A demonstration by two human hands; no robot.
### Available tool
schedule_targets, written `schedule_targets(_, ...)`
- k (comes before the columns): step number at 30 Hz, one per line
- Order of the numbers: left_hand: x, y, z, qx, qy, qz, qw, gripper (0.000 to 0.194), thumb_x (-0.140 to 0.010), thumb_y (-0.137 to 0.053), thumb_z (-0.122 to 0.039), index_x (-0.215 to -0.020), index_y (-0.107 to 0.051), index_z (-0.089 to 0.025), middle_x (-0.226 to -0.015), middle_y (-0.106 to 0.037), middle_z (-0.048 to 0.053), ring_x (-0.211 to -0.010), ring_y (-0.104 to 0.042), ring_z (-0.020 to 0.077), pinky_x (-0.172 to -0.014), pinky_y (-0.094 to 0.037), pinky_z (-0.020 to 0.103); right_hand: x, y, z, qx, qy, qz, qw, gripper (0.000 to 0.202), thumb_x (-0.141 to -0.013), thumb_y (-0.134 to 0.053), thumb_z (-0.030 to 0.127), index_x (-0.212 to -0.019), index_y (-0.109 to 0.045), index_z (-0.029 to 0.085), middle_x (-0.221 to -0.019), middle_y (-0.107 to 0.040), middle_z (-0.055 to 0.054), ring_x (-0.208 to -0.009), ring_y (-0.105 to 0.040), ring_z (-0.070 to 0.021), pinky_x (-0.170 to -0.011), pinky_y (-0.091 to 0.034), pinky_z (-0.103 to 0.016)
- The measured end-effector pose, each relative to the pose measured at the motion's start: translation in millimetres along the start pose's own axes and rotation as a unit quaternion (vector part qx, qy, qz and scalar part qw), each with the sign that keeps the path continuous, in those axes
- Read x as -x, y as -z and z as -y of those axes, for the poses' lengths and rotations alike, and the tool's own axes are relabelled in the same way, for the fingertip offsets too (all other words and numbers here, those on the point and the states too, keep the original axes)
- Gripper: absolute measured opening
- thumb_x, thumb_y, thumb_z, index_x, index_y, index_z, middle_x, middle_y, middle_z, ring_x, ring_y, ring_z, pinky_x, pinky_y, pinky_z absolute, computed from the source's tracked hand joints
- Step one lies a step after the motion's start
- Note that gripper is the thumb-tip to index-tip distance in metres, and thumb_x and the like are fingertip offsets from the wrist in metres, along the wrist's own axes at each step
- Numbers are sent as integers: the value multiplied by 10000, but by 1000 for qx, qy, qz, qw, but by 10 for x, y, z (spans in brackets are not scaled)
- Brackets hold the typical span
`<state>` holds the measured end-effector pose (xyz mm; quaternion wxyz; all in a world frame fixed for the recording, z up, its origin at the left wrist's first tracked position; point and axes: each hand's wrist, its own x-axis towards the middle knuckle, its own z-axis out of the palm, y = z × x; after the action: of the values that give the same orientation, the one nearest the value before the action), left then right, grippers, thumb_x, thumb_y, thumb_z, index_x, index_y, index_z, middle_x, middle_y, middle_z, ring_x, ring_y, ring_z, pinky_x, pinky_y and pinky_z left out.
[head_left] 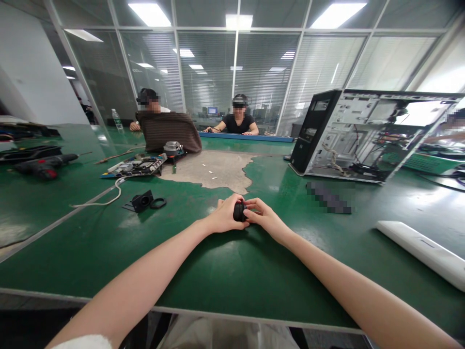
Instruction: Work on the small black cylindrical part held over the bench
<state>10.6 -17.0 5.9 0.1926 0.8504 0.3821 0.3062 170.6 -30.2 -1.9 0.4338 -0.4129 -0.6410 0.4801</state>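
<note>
Just above the green table, my left hand is closed around a small black round part, which looks like a camera lens or speaker housing. From the other side, the fingers of my right hand pinch the same part. Its exact kind is partly hidden by my fingers. Left of my hands lie a black part on a bracket and a black ring.
An open computer case stands at right, with a white power bank-like bar nearer. A circuit board, brown cloth and power drill lie at left. Two people sit across the table.
</note>
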Motion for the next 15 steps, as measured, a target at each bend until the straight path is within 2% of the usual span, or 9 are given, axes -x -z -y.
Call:
schedule_targets(6,7,-18,-3,-15,-5,-11,1000,498,-589,-612,-365,-996,-362,-226,-973,-502,11,-880,-483,196,-816,-301,352,47,4,-13,-6,34,32,999,257,-675,-588,303,-877,-457,213,-890,-564,-3,-748,-562,-118,-678,-457,-277)
schedule_targets(11,-2,-29,41,-24,-18,-8,1000,535,-581,-617,-403,-1013,-352,-229,-999,-490,15,-891,-482,201,-823,-292,354,46,-35,10,-9,18,-3,1000,209,-701,-549,340,-832,-458,204,-880,-553,-6,-707,-554,-108,-635,-467,-270)
schedule_targets(15,-5,-30,55,-21,-24,-8,999,537,-582,-616,-416,-1010,-355,-225,-998,-492,19,-892,-482,201,-820,-290,348,27,-21,-22,-2,-2,-10,1000,249,-705,-548,338,-895,-461,202,-926,-542,-27,-758,-552,-122,-656,-471,-282)
